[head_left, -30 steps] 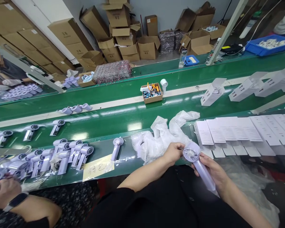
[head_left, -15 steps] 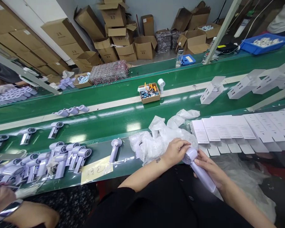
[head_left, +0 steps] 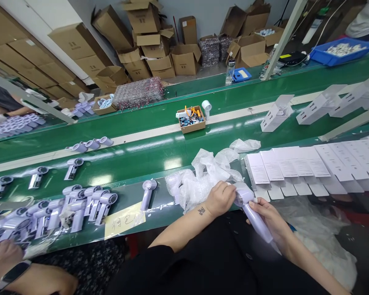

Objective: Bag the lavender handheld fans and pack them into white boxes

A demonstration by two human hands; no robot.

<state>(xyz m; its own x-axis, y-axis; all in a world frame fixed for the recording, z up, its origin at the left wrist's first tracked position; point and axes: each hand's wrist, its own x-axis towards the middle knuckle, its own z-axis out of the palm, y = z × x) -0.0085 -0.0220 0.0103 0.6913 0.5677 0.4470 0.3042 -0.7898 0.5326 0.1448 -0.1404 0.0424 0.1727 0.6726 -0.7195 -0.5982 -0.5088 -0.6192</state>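
Right hand [head_left: 266, 211] grip clamped round handle of lilac handheld fan [head_left: 250, 209]; left hand [head_left: 219, 198] closed on its head, above tabletop [head_left: 160, 157] edge. Prob. light, stiff, smooth plastic; grille delicate, handle safest. Bubble bags [head_left: 203, 176] just behind.

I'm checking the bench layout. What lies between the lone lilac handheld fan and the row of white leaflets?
In the head view, crumpled clear plastic bags lie between lone fan and leaflets.

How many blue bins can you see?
2. A big blue bin sits far right beyond the belt, holding white parts; a small blue tray sits near the bottle. Others may be hidden.
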